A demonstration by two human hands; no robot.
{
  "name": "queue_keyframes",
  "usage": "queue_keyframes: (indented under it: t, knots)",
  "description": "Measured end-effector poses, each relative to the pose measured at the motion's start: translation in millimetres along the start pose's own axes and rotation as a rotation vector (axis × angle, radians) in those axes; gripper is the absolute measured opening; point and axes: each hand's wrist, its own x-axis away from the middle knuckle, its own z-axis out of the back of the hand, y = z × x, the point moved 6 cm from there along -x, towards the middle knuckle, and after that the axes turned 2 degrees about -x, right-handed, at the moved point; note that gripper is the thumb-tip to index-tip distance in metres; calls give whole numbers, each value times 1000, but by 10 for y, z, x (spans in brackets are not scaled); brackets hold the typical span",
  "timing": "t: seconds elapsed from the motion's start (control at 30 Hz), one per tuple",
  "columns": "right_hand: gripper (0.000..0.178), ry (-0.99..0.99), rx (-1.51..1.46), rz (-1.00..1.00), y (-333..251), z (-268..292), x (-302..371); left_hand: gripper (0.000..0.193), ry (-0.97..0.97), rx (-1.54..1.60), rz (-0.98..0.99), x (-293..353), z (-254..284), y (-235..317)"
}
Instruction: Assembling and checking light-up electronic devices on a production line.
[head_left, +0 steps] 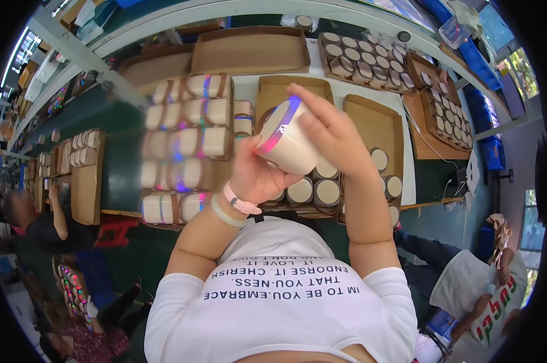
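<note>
Between my two hands, above the front of the bench, is a white cylinder with a glowing band [293, 151]. It is tilted, with its pale round end toward the upper left, and the band around that end shines blue, purple and pink. My left hand [258, 172] grips it from the lower left, thumb near the lit rim and fingers beneath it. My right hand [335, 128] is closed around its upper right side, its fingertips at the rim. Just below, similar cylinders [299, 192] stand in a cardboard tray, partly hidden by my hands and forearms.
To the left, rows of white cylinders [213, 112] lie on their sides, some glowing. Shallow cardboard trays [249, 51] line the back; another tray [375, 124] sits to the right. More filled trays [370, 60] are at back right. Other people [473, 284] are on both sides.
</note>
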Motion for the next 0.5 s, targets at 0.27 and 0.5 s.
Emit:
queue_keyframes:
  t: [0.27, 0.5]
  knots:
    - [51, 79, -255, -86, -120, -229, 23, 63, 34, -130, -45, 166, -1, 130]
    - [32, 434, -1201, -310, 225, -452, 43, 62, 64, -205, -123, 200, -60, 227]
